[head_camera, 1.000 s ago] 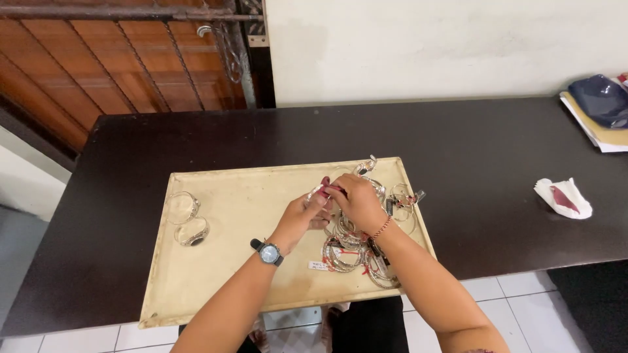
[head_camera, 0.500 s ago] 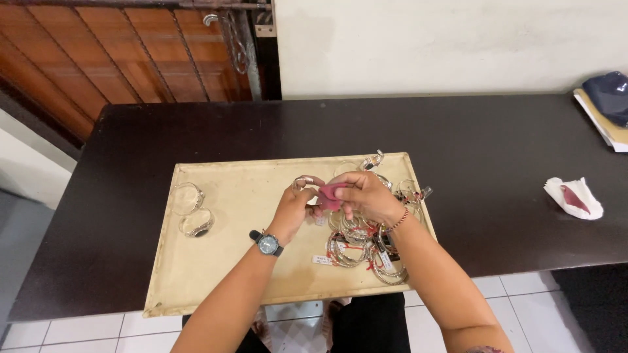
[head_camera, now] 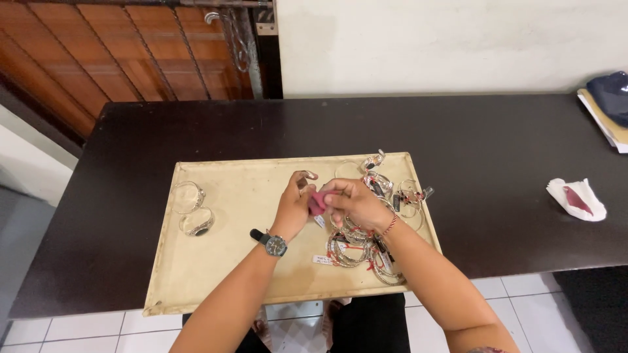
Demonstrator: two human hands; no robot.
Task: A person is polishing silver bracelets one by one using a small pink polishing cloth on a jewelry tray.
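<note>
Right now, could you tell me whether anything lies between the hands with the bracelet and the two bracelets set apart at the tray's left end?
Nothing visible does. Between the left hand and the two bracelets there is only bare tray; the pile of bangles lies to the right.

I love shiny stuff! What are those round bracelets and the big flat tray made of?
The bracelets look like silvery metal, polished: they glint and keep thin, stiff hoops. The tray seems covered in cream fabric or felt, matte with darker scuffs; I can't tell what lies underneath. The pink pad in the right hand looks like soft cloth.
</note>
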